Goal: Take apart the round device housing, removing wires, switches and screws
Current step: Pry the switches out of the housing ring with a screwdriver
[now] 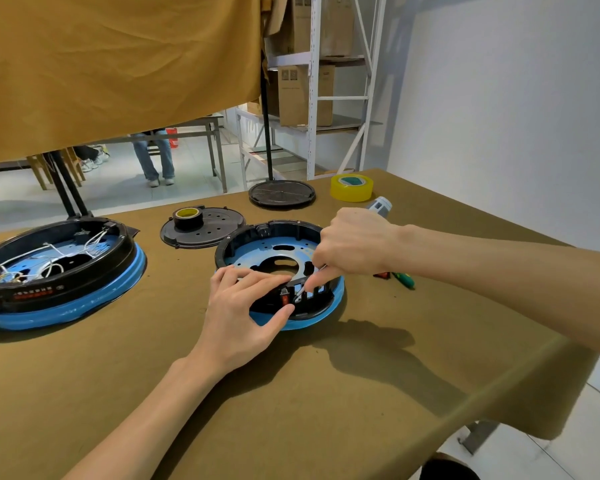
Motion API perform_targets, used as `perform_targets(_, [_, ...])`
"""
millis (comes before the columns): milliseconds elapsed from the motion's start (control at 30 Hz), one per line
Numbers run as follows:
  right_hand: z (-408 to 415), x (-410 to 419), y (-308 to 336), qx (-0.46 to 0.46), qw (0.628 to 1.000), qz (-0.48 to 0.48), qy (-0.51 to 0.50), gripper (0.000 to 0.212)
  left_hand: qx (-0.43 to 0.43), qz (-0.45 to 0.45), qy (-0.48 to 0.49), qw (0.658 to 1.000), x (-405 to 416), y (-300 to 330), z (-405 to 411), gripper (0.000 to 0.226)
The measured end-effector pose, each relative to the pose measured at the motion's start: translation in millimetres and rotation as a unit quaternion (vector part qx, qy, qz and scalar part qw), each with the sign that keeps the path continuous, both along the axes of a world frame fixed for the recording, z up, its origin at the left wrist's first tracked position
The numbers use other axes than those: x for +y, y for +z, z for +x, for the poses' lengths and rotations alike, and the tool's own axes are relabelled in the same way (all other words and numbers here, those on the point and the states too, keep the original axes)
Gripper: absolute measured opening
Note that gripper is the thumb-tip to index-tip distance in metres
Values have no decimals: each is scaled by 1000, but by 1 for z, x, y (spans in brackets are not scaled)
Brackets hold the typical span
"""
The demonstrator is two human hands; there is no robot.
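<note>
Pale embossed characters are seen on the black rim of the second round housing (35, 292) at the left, but they appear upside down and cannot be read. Printed marks on the cardboard boxes (293, 95) on the shelf are too blurred to be made out.

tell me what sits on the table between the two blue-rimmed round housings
In the head view, a black perforated round cover with a small roll of yellow tape on top lies between the wired housing and the housing being worked on, set slightly farther back.
</note>
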State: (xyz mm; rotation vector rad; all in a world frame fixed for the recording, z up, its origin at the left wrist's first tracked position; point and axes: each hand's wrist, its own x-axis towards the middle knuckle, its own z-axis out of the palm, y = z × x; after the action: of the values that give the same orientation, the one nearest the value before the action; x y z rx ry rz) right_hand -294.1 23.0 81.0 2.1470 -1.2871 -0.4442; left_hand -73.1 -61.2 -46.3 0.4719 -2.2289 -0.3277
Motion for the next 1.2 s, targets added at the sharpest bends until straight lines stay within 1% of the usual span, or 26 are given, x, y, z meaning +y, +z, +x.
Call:
perform_targets(200, [3, 0, -5, 9, 1000, -18, -21, 67, -7, -2, 4, 1000, 2, 0, -1, 52])
perform_targets(300, [-1, -2, -10, -11, 1000, -24, -12, 67, -11, -5, 6, 1000, 2, 1, -1, 51])
perform_targets(433, [1, -8, -19, -20, 1000, -4, -4, 74, -10, -2, -1, 1000, 0, 1, 0, 49])
perform_targets(500, [4, -7, -14, -8, 1000, 1, -3, 75, -8, -3, -2, 1000, -1, 1, 0, 48])
perform_targets(567, [7, -3, -7, 10, 1000, -2, -5, 71, -7, -5, -2, 1000, 0, 1, -1, 47])
perform_targets(667, [9, 4, 0, 13, 1000, 4, -26, 66, -7, -6, -2, 1000, 0, 0, 1, 49])
perform_targets(867, [18, 12, -2, 3, 997, -10, -74, 67, -4, -11, 3, 1000, 2, 2, 0, 55])
perform_targets(1067, [16, 11, -7, -1, 996, -47, -69, 70, -12, -19, 6, 1000, 1, 1, -1, 47])
perform_targets(1200, [7, 8, -10, -19, 997, -41, -55, 69, -18, -21, 3, 1000, 1, 1, 0, 43])
